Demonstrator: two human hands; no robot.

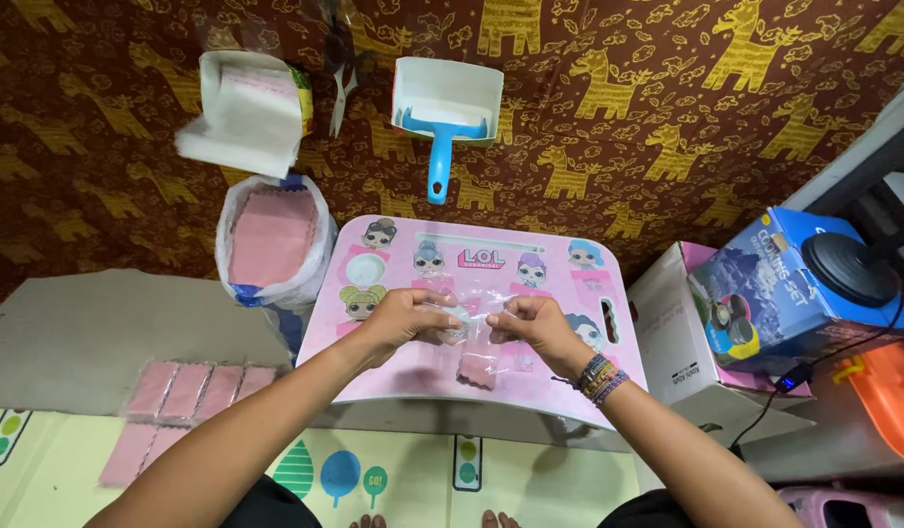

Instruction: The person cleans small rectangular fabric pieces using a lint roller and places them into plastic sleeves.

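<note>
Finished packets (183, 391), flat pink squares each sealed in clear film, lie in two short rows on the grey sheet (71, 337) at the far left, so a fair share of the wrapping looks done. Behind them a white paper stack (247, 112) rests on the patterned cloth (667, 117), and just right of the packets a clear plastic bag (276, 240) stands open, holding a thick pile of unwrapped pink squares, which suggests plenty is left. Next comes the pink tabletop (393, 381), printed with cartoon doll faces, with a white dustpan with a blue handle (442, 108) lying beyond it. Over the tabletop's middle the left hand (398, 321) and the right hand (532, 328) face each other, fingertips pinching the two ends of a small clear film wrapper (474, 313) stretched between them; whether a square is inside it I cannot tell. One wrapped pink square (476, 370) lies on the tabletop just below the hands. At the far right stand a white carton (682, 362) and a blue box (765, 293).
</note>
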